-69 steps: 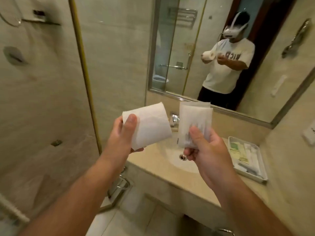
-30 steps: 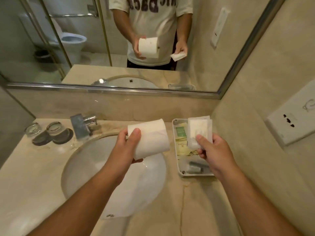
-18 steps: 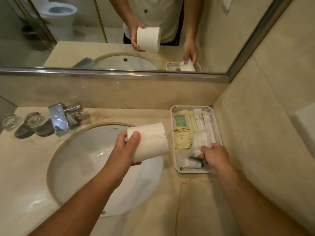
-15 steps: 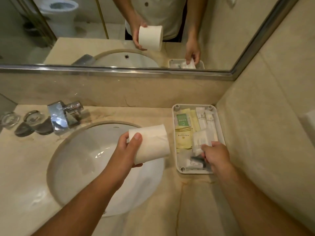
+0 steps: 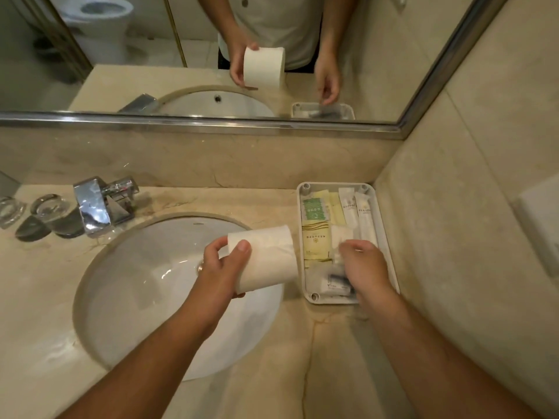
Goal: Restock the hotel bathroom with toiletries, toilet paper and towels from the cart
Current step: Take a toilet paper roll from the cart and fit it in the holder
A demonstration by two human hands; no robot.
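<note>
Sachet (image 5: 338, 237) now lowered into tray (image 5: 332, 299), under right grip (image 5: 364, 267), hold unclear through blur; left grip (image 5: 222, 267) clasps toilet roll (image 5: 266, 255)

Nothing can be read for certain. In the tray (image 5: 382, 237) at the back right corner of the counter (image 5: 211, 201), a green packet (image 5: 313, 208) bears white characters. A yellow sachet (image 5: 316, 241) has a line of capitals above a small emblem, and two white tubes (image 5: 348, 204) carry short dark words. All of it is too small to make out.
</note>
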